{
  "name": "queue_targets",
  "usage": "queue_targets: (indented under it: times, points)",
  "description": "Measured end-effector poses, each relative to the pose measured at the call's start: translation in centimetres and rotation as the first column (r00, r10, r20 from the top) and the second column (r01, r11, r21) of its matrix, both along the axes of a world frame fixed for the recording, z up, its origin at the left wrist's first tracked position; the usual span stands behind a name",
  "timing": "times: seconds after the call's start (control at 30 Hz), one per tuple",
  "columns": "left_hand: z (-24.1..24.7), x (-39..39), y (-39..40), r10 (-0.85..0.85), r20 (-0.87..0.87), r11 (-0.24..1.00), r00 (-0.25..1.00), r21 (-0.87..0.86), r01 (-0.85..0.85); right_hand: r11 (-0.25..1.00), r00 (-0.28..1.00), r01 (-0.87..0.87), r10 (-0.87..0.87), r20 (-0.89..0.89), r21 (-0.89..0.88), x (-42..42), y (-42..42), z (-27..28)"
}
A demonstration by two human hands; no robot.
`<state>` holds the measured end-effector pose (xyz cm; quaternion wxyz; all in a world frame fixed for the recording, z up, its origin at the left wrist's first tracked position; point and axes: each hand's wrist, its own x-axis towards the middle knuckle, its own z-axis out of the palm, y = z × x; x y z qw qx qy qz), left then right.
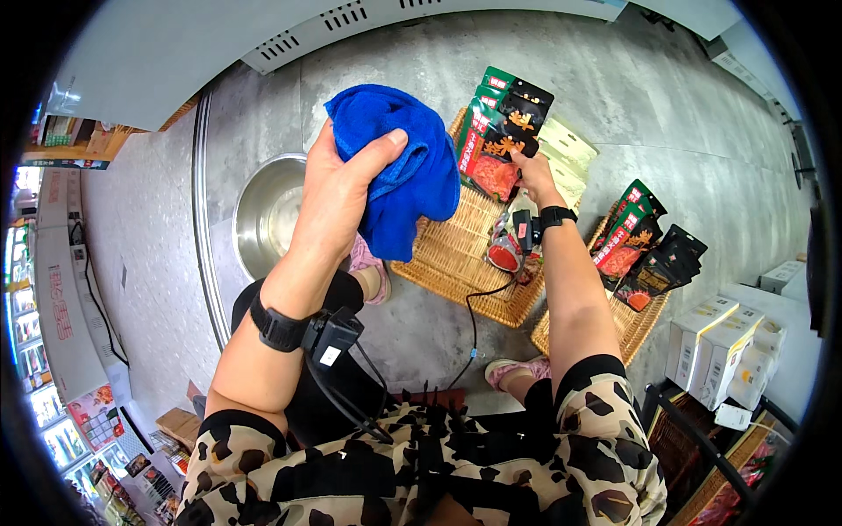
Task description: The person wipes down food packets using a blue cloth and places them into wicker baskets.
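My left hand (339, 181) grips a bunched blue microfibre cloth (421, 131), thumb pressed over its folds. The cloth is raised, between a steel basin (253, 217) and a rectangular wicker basket (447, 240). My right hand (538, 176) holds the lower right edge of a black, green and red food pouch (495, 172), the front one of several alike at the basket's far end. Pale yellow-green pouches (571, 154) stand right behind that hand. Nearer me in the basket, a clear and red packet (504, 253) is partly hidden by my wrist device.
A second wicker basket (639, 332) at the right holds similar pouches (621, 246) and black pouches (664, 269). White boxes (700, 342) sit on a surface at the lower right. A metal floor track (202, 217) runs on the left. A cable (468, 329) hangs from my right wrist.
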<state>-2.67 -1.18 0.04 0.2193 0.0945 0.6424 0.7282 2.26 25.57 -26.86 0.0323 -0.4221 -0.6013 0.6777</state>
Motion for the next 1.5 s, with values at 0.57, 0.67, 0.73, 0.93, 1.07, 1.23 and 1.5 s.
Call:
queue_targets:
  times: [0.57,0.67,0.73,0.93,1.07,1.23,1.5]
  points:
    - [0.0,0.6,0.2,-0.039,0.101,0.997,0.994,-0.055,0.045,0.748,0.985,-0.127,0.017,0.173,0.651,-3.1,2.5,-4.7]
    - [-0.1,0.7,0.0,-0.020,0.104,0.997,0.994,-0.070,0.028,0.682,0.954,-0.196,-0.035,0.299,0.705,-2.9,2.0,-3.2]
    - [-0.1,0.7,0.0,-0.030,0.108,0.997,0.994,-0.072,0.038,0.663,0.938,-0.220,-0.058,0.343,0.715,-2.6,2.1,-3.0]
    - [0.0,0.9,0.3,-0.051,0.120,0.995,0.991,-0.079,0.061,0.634,0.951,-0.204,-0.052,0.304,0.746,-2.3,3.3,-5.0]
    - [-0.2,0.9,0.4,-0.071,0.109,0.994,0.991,-0.079,0.080,0.697,0.961,-0.135,-0.082,0.265,0.704,-2.4,3.5,-5.9]
    - [-0.4,1.1,0.5,-0.065,0.109,0.995,0.992,-0.069,0.072,0.733,0.961,-0.112,-0.092,0.261,0.671,-2.4,3.4,-5.2]
    - [0.0,1.6,1.3,-0.090,0.113,0.994,0.990,-0.056,0.097,0.684,0.969,-0.034,-0.157,0.193,0.729,-1.6,3.8,-6.3]
